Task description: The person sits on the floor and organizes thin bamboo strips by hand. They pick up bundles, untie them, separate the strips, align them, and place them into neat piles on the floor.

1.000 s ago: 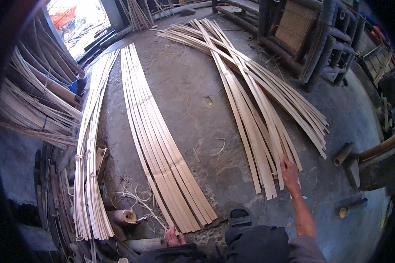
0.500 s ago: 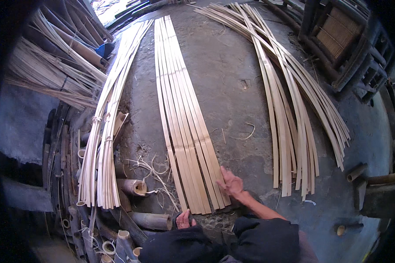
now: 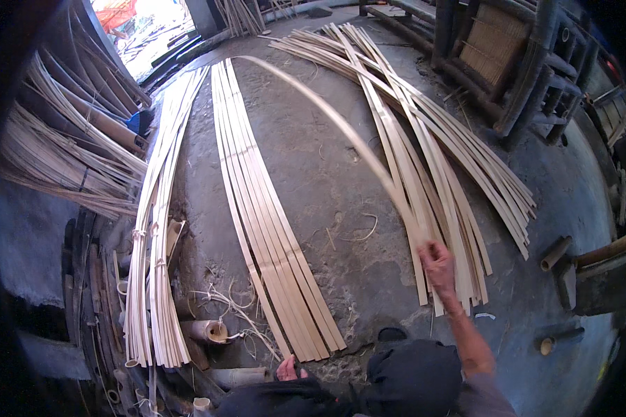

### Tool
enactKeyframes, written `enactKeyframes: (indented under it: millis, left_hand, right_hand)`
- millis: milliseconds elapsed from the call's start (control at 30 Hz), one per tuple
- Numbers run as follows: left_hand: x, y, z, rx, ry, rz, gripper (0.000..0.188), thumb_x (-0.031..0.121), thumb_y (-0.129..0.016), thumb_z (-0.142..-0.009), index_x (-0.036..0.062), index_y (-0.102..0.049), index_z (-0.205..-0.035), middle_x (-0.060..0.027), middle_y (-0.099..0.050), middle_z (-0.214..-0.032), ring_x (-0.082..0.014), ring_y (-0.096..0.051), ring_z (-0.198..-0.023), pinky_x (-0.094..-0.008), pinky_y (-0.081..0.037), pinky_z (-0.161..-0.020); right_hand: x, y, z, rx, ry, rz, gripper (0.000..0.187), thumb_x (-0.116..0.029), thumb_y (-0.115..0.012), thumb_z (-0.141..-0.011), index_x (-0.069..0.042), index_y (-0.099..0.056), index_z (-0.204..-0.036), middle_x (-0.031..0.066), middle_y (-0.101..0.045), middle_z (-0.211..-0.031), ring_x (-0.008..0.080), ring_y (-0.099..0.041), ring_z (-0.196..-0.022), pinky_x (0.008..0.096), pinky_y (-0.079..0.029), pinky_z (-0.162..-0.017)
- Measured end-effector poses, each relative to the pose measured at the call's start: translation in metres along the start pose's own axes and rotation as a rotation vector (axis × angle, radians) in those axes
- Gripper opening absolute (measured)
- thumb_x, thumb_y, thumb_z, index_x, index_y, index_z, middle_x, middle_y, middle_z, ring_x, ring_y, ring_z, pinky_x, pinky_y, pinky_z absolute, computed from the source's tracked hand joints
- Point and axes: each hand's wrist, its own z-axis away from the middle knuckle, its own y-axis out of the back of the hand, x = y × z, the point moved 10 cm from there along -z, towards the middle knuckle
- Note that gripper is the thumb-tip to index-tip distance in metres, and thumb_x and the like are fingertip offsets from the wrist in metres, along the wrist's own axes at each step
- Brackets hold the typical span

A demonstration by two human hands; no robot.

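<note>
My right hand (image 3: 438, 270), its fingers closed, pinches a long pale bamboo strip (image 3: 358, 142). The strip is bowed and blurred, curving from near the far end of the middle row over to the right. That hand is above the near part of the right-hand pile of bamboo strips (image 3: 389, 149). In the middle, a flat row of bamboo strips (image 3: 271, 243) lies side by side on the floor, with a narrow gap after its leftmost strip. At the row's near left end is my left hand (image 3: 289, 369), fingers partly showing and apart, next to the strip ends.
Tied bundles of thin strips (image 3: 161, 278) lie at left, beside cut bamboo tubes (image 3: 209, 331) and loose shavings (image 3: 236, 306). More strips (image 3: 69, 156) are stacked behind them. Bamboo furniture (image 3: 494, 48) stands at the far right. Short tubes (image 3: 555, 253) lie on the right floor.
My right hand has left the row's right edge and moved right with a strip lifted from it. The row is narrower now. My left hand stays by the near ends; the view has shifted.
</note>
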Motion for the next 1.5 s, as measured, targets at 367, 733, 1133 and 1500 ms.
enactKeyframes:
  millis: [367, 733, 1133, 1500]
  left_hand:
    - [-0.008, -0.004, 0.0, 0.009, 0.027, -0.067, 0.065, 0.022, -0.063, -0.068, 0.0011, -0.05, -0.128, -0.018, -0.051, -0.118, -0.0351, -0.048, -0.112, -0.0473, -0.038, -0.097]
    - [-0.004, -0.011, -0.003, -0.129, 0.044, -0.181, 0.064, 0.03, -0.059, -0.077, -0.0006, -0.046, -0.132, -0.0204, -0.05, -0.12, -0.0348, -0.049, -0.115, -0.0477, -0.035, -0.101]
    - [-0.066, -0.026, 0.029, -0.095, 0.236, 0.046, 0.065, 0.026, -0.063, -0.074, 0.0015, -0.047, -0.131, -0.0165, -0.045, -0.127, -0.0318, -0.043, -0.123, -0.0433, -0.032, -0.106]
    - [0.014, 0.001, -0.016, -0.115, 0.092, -0.147, 0.061, 0.017, -0.064, -0.072, 0.0052, -0.049, -0.13, -0.0165, -0.051, -0.121, -0.0341, -0.048, -0.115, -0.0469, -0.036, -0.099]
  right_hand:
    - [0.028, 0.2, -0.119, 0.288, 0.255, 0.362, 0.046, -0.028, -0.07, -0.087, -0.005, -0.06, -0.126, 0.0072, -0.07, -0.102, 0.0119, -0.064, -0.084, 0.0275, -0.05, -0.072]
    - [0.061, 0.321, -0.226, 0.17, 0.046, 1.1, 0.052, -0.049, -0.049, -0.093, -0.017, -0.054, -0.133, 0.0161, -0.063, -0.118, 0.0336, -0.058, -0.111, 0.0428, -0.042, -0.097]
    - [0.088, 0.36, -0.274, 0.426, -0.107, 1.474, 0.048, -0.044, -0.041, -0.097, -0.018, -0.048, -0.137, 0.0151, -0.057, -0.127, 0.0346, -0.052, -0.118, 0.0531, -0.036, -0.101]
    - [0.061, -0.059, -0.083, -0.187, 0.214, 0.317, 0.027, -0.023, -0.057, -0.09, -0.007, -0.062, -0.112, 0.0136, -0.063, -0.079, 0.0255, -0.061, -0.069, 0.0367, -0.047, -0.062]
